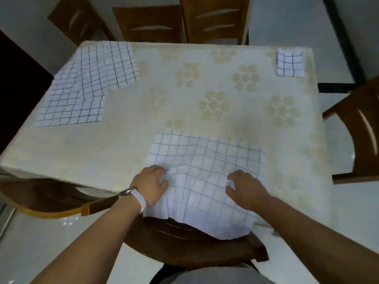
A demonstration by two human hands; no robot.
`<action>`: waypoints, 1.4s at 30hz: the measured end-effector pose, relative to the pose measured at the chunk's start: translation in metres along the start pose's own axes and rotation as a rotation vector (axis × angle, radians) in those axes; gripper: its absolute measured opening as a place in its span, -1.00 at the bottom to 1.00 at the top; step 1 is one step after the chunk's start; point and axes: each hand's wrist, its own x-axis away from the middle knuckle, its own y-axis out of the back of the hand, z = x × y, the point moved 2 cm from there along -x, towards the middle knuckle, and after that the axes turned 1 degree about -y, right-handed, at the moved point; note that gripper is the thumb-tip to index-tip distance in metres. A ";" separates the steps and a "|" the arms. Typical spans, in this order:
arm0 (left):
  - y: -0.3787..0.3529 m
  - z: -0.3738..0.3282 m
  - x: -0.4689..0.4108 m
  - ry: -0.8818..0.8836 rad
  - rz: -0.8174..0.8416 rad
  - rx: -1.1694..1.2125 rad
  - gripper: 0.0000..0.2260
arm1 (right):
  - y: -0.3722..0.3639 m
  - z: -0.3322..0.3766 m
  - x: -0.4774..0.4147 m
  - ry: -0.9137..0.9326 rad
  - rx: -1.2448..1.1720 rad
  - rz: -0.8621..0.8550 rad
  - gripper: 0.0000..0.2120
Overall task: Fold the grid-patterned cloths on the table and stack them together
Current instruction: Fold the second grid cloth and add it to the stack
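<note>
The near cloth (205, 160) lay spread at the surface's (205, 89) front edge, roughly square with no clear long axis. Its far edge ran left to right and its near part drooped over a chair (194, 249). The left grip (150, 184) and right grip (244, 187) were curled, bunching its middle. Unfolded cloths (82, 85) lay far left, and a folded cloth (289, 62) far right.

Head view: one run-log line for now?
left hand: grips near cloth | right hand: grips near cloth | near cloth: unfolded, overhanging table edge | folded cloth: far right corner | spread cloths: far left
</note>
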 end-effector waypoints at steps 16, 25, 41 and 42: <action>-0.002 0.056 -0.128 0.202 0.013 0.167 -0.71 | 0.017 -0.036 -0.043 -0.340 -0.063 -0.085 -0.55; 0.008 0.056 -0.158 0.320 -0.079 0.402 -0.52 | 0.013 -0.051 -0.066 -0.602 -0.154 -0.222 -0.52; 0.019 0.052 -0.183 0.239 -0.180 0.379 -0.78 | 0.005 -0.065 -0.085 -0.555 -0.144 -0.328 -0.82; 0.021 0.054 -0.187 0.234 -0.187 0.378 -0.78 | 0.008 -0.067 -0.087 -0.549 -0.120 -0.339 -0.81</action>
